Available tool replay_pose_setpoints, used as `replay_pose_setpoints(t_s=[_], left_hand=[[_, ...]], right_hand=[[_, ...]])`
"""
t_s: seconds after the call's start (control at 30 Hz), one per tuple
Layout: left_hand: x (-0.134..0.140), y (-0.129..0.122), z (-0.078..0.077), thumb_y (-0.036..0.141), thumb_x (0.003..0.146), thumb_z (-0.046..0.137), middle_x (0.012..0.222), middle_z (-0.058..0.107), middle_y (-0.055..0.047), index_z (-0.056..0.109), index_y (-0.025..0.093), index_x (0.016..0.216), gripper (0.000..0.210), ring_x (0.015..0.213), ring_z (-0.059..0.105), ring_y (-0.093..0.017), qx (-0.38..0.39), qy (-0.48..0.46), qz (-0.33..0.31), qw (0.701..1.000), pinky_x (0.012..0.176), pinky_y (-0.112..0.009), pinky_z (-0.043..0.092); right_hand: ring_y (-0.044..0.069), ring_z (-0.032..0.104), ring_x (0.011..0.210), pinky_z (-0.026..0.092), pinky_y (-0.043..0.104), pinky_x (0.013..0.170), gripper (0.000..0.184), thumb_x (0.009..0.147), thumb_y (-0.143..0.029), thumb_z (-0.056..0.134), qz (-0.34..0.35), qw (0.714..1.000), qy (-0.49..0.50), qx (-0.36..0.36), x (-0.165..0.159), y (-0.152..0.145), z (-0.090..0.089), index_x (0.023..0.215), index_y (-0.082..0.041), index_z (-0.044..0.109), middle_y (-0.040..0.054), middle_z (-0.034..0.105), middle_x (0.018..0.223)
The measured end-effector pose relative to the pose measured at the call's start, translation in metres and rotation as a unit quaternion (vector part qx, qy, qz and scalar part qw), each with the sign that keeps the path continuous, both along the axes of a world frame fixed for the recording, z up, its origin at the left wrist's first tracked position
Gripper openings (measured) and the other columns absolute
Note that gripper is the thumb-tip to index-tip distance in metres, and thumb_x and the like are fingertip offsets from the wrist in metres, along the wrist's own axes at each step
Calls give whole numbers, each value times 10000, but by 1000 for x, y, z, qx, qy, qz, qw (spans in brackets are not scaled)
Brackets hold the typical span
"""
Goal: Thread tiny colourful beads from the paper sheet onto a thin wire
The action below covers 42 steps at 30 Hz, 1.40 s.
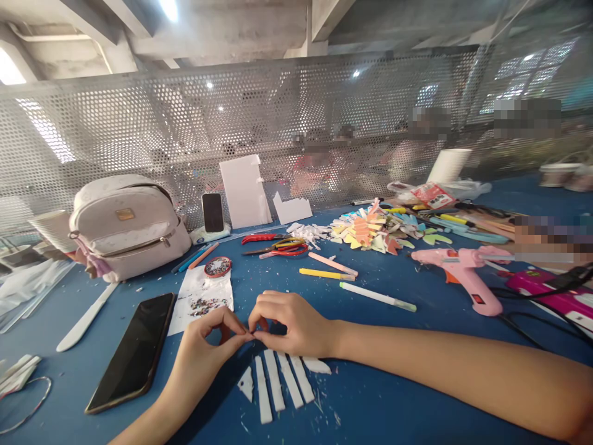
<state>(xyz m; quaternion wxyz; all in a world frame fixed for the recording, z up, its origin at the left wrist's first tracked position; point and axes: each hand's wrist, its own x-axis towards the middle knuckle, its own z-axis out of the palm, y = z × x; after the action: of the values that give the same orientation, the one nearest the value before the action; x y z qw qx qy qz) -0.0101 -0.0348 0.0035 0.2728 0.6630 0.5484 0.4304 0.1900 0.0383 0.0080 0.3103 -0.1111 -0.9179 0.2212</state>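
My left hand [210, 340] and my right hand [290, 324] meet over the blue table, thumbs and forefingers pinched together at the tips. Whatever is between the fingertips is too small to make out. Just below them lie several white foam strips [274, 380] side by side. A small pointed white piece [246, 383] with a dark dot sits at their left, and a curved white piece [317, 365] at their right. Behind my left hand is a white paper sheet [185, 298] with tiny coloured bits on it and a small round red-rimmed dish [217, 267].
A black phone [134, 352] lies left of my hands, near a white plastic knife [86, 320]. Markers [377, 296], scissors [287, 248], paper scraps [370, 228] and a pink glue gun [463, 272] lie beyond and right. A backpack [125, 228] stands before the perforated metal screen [194, 130].
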Motion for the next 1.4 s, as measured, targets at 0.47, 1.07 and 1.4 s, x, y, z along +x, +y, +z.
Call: replay_pose_setpoints(t_s=[0.47,1.07,1.4], left_hand=[[7,-1,4,236,766,715,645,685,-7,708,203,647,123,596,548,-158,-8,7,-13,1000,592,-259,439],[2,6,-3,280,773,689,629,627,10,657,203,667,135,621,551,-168,7,6,31,999,619,-267,428],[3,3,3,264,779,695,657,648,12,652,206,680,122,638,583,-171,7,28,17,999,648,-269,459]], right_hand=[[118,463,658,370,233,614,67,864,-138,519,-7,992,53,-117,0,0,3,847,-203,523,-15,537,779],[161,555,831,447,280,765,98,870,-223,691,-7,994,30,-103,0,3,1,940,-194,630,17,675,900],[159,556,784,439,281,750,20,905,-202,644,-19,998,26,-55,0,6,-1,917,-192,655,18,666,842]])
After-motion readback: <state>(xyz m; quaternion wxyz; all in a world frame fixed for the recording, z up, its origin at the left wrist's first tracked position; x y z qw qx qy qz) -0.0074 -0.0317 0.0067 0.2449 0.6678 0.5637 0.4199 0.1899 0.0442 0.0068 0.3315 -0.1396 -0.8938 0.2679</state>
